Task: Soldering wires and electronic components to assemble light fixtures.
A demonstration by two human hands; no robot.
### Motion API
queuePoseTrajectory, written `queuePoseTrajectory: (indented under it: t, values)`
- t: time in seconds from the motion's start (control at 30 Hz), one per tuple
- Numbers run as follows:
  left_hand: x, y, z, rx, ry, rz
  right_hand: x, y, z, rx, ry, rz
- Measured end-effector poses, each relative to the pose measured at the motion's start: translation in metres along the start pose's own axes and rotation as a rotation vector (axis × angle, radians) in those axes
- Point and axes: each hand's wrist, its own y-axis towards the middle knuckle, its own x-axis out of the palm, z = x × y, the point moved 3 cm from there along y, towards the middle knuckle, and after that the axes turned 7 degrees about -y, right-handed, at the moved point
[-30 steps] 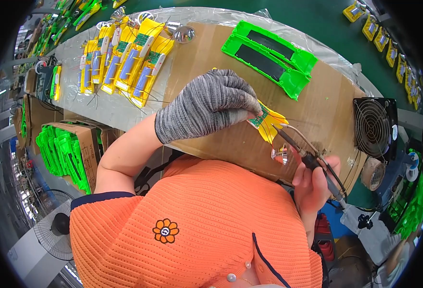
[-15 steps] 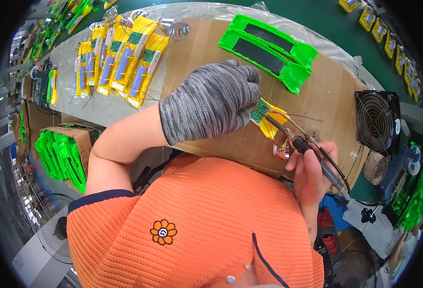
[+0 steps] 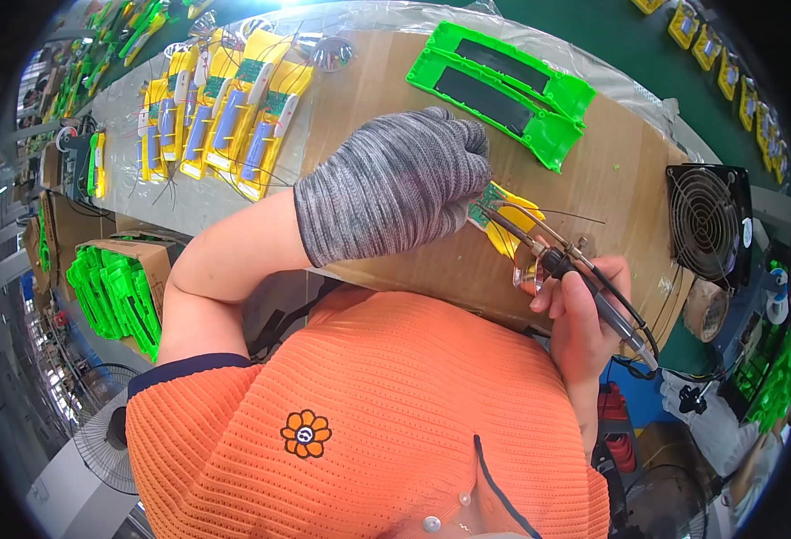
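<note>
Cardboard box, frame's left: green plastic housings inside | right hand: grip clamped on soldering iron | gloved left hand: grip hidden, cannot tell | circuit board: right of frame's centre

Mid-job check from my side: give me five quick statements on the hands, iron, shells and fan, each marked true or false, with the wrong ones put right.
1. The right hand holds the soldering iron. True.
2. The right hand wears a glove. False: it is bare; the left hand is gloved.
3. Two green shells lie on the cardboard. True.
4. A black fan sits to the right of the shells. True.
5. The iron's tip is at the fan. False: it is at the circuit board.
</note>
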Motion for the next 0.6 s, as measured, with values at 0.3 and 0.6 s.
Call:
queuePoseTrajectory:
  t: [0.3,0.6]
  values:
    - [-0.002,0.002,0.001,0.023,0.043,-0.042,0.008,0.001,-0.005,0.030,-0.039,0.078]
    - [-0.003,0.005,0.001,0.029,0.055,-0.061,-0.008,-0.003,-0.003,-0.106,0.129,0.052]
